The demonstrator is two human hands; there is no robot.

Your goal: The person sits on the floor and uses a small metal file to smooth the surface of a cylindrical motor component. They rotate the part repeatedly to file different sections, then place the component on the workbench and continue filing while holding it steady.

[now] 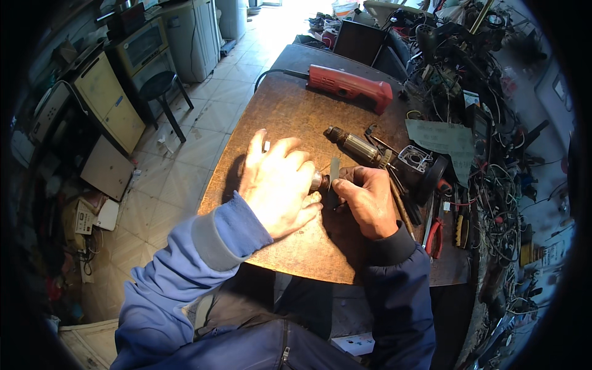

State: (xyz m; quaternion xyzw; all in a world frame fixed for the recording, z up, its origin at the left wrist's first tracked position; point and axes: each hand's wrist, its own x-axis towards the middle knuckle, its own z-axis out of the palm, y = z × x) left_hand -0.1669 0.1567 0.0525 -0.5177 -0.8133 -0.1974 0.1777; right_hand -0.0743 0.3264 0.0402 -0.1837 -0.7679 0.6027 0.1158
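Observation:
My left hand (277, 185) is closed around a rounded metal part (317, 180), mostly hidden by the fingers, above the near part of the wooden table (290, 253). Between the thumb and fingers of my right hand (369, 197) is a narrow grey-green strip (335, 168), like sandpaper, standing up against the end of that part. Beyond my right hand lies a motor armature (357, 147) with copper windings. To its right rests a black tool housing (422, 169) with a pale metal flange. A larger grey-green sheet (441, 145) lies behind it, similar in colour to the strip.
A red power tool body (350, 86) with a black cord lies at the table's far side. Red-handled pliers (435, 237) and a yellow-and-black handled tool (461, 229) are at right, beside a heap of wires and parts (487, 246). A black stool (161, 86) stands on the tiled floor at left.

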